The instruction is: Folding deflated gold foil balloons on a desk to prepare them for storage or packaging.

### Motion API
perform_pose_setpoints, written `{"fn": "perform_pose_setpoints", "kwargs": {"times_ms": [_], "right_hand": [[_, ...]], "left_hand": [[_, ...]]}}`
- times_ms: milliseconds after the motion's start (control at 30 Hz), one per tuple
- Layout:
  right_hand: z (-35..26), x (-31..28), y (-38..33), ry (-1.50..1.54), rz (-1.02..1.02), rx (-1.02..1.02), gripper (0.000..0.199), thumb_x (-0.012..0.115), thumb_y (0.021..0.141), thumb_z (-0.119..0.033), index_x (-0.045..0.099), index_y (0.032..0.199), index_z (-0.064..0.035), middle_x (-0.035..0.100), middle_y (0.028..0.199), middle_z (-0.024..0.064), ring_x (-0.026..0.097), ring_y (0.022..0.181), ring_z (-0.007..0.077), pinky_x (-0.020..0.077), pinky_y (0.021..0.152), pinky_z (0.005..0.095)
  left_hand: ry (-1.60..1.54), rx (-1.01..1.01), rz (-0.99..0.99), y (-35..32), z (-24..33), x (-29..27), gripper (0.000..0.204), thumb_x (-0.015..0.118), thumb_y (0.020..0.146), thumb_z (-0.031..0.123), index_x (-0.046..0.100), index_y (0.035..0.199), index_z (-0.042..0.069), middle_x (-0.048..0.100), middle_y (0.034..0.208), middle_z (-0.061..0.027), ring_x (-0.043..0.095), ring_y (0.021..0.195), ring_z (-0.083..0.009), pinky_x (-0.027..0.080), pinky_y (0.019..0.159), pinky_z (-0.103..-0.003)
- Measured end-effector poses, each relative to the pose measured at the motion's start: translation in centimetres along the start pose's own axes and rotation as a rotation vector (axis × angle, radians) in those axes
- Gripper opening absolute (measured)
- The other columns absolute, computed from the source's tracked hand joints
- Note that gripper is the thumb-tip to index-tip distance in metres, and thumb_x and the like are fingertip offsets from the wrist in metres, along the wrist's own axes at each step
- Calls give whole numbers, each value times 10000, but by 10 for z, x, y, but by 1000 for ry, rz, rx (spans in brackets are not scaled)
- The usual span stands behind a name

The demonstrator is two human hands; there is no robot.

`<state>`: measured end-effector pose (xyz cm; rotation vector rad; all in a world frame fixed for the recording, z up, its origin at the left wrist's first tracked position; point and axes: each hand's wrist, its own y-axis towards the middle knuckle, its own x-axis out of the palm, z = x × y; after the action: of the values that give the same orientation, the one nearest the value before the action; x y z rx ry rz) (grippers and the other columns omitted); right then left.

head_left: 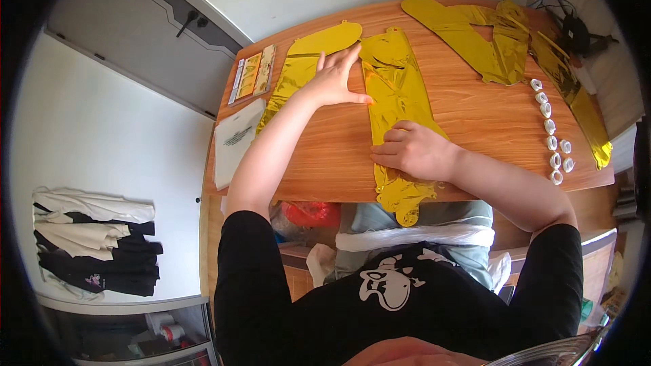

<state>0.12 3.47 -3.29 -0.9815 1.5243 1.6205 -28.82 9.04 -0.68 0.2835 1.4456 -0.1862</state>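
A flat, creased gold foil balloon [400, 98] lies lengthwise on the table before me, its lower end hanging over the front edge. My left hand [337, 81] is open, fingers spread, with the thumb at this balloon's left edge and the fingertips near its upper part. Lower down, my right hand [417, 152] rests on the same balloon with its fingers curled in against the foil; its grip is partly hidden. Another flat gold foil balloon [298, 68] lies to the left, partly under my left hand and forearm.
At the far right lie more gold foil balloons [475, 34], one long piece [573, 95] along the right edge. Small white rolls [549, 125] stand in a column there. A picture card [254, 74] and a white printed packet [237, 139] lie on the wooden table's [319, 169] left side.
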Motion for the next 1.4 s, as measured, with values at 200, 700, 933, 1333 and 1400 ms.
{"fn": "perform_pose_setpoints", "kwargs": {"times_ms": [200, 700, 933, 1333, 1400], "right_hand": [[-2, -1, -3, 13, -47, 41, 352, 700, 846, -254, 714, 1169, -117, 715, 1148, 13, 647, 1074, 190, 496, 969, 376], [-5, -18, 2, 541, -6, 640, 294, 646, 806, -38, 670, 1097, -73, 718, 1040, 144, 683, 1023, 338, 519, 972, 431], [33, -15, -13, -225, 55, 880, 335, 601, 856, -13, 626, 1185, -73, 724, 1053, 133, 632, 1132, 334, 459, 1029, 483], [29, -26, -2, -130, -107, 990, 350, 587, 919, -82, 617, 1268, -75, 729, 1061, 145, 639, 1138, 346, 473, 1025, 479], [27, -33, -2, 116, -148, 1094, 331, 569, 942, -108, 605, 1268, -65, 711, 1131, 166, 638, 1136, 376, 488, 1005, 469]], "left_hand": [[-426, 91, 58, -22, 54, 3, 796, 688, 974, 401, 329, 1602, 68, 329, 1659, -189, 273, 1553, -354, 219, 1268, -496], [-80, 296, -81, -33, 80, 46, 745, 470, 1068, 435, 249, 1596, -42, 245, 1678, -236, 225, 1566, -364, 198, 1283, -432], [-79, 278, -23, -35, 86, 42, 875, 531, 1007, 583, 299, 1575, -40, 317, 1635, -267, 310, 1523, -403, 267, 1252, -486], [-110, 327, 15, -38, 85, 44, 846, 532, 999, 596, 362, 1552, -21, 354, 1624, -240, 315, 1524, -375, 277, 1248, -472], [-80, 318, 15, -39, 88, 40, 888, 639, 934, 583, 363, 1569, 26, 348, 1629, -235, 327, 1516, -386, 287, 1246, -472]]}}
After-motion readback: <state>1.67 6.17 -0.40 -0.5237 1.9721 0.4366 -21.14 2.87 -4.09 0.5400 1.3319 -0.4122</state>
